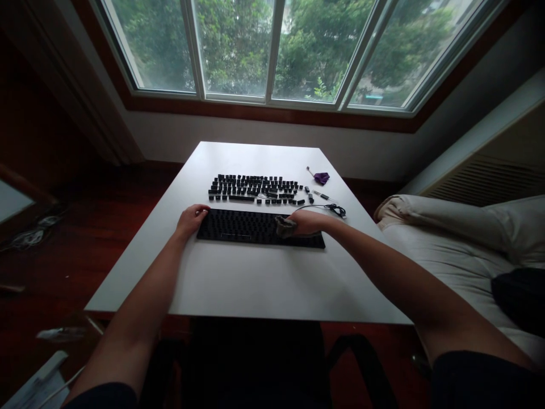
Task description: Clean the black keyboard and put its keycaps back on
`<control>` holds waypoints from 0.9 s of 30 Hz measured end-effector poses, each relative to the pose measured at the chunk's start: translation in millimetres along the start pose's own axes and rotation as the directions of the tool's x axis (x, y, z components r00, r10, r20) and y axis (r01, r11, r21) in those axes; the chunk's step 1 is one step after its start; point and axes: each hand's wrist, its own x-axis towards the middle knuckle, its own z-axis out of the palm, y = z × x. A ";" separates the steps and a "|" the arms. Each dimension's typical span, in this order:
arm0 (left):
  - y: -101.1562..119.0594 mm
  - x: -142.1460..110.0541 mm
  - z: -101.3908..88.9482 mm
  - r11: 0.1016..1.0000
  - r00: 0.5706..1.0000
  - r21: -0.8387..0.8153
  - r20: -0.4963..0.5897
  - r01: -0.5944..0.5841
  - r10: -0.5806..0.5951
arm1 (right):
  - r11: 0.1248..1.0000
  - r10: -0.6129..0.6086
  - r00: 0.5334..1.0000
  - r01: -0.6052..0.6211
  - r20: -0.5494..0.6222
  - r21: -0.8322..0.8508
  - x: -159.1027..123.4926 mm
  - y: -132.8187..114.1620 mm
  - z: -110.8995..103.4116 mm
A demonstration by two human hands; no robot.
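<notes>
A black keyboard (251,227) with its keycaps off lies flat on the white table (238,278). My left hand (190,219) is at its left end, fingers closed on the upper left corner. In my right hand (304,222) is a bunched grey cloth (284,226), which rests on the right part of the keyboard. My right fingers are partly hidden behind the cloth. Just beyond the keyboard, the loose black keycaps (242,186) stand in rows.
Right of the keycaps lie a purple cloth (321,178), a thin pen-like tool (321,195) and a coiled black cable (336,210). A pale sofa (451,244) stands to the right of the table. Behind is a window (238,51). A dark chair (255,363) is at the near edge.
</notes>
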 end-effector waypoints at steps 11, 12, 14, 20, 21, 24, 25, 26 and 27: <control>5.3 -0.1 2.0 1.000 0.999 0.002 -0.017 0.031 -0.031 | 0.936 0.218 0.959 -0.152 0.181 -0.318 -35.5 20.2 -63.7; 5.9 -0.5 1.8 0.999 0.999 0.010 -0.013 0.034 -0.034 | 0.948 0.165 0.973 -0.111 0.161 -0.297 -30.9 10.2 -58.0; 6.8 -1.1 1.3 0.999 0.999 0.029 -0.006 0.037 -0.037 | 0.966 0.032 0.990 0.006 0.141 -0.259 -18.3 -13.5 -37.9; 6.2 -1.2 1.7 0.999 1.000 0.046 -0.007 0.007 -0.007 | 0.900 -0.350 0.935 0.353 0.061 -0.255 33.2 -86.1 60.5; 5.9 -1.0 1.6 0.999 1.000 0.046 -0.007 0.005 -0.005 | 0.889 -0.394 0.918 0.390 0.033 -0.240 41.7 -95.8 76.4; 4.7 -0.7 -0.4 0.999 1.000 0.038 0.005 0.009 -0.009 | 0.872 -0.454 0.891 0.444 -0.004 -0.206 64.4 -120.7 115.4; 4.3 -0.6 -1.6 0.999 1.000 0.033 0.014 0.009 -0.010 | 0.867 -0.464 0.886 0.453 -0.005 -0.207 70.7 -127.6 125.1; 3.9 -0.5 -3.0 1.000 1.000 0.029 0.026 0.004 -0.005 | 0.865 -0.466 0.885 0.453 -0.011 -0.213 76.2 -133.7 133.2; 3.5 -0.3 -4.4 1.000 0.999 0.026 0.038 -0.004 0.003 | 0.864 -0.466 0.885 0.451 -0.014 -0.222 80.9 -138.9 139.9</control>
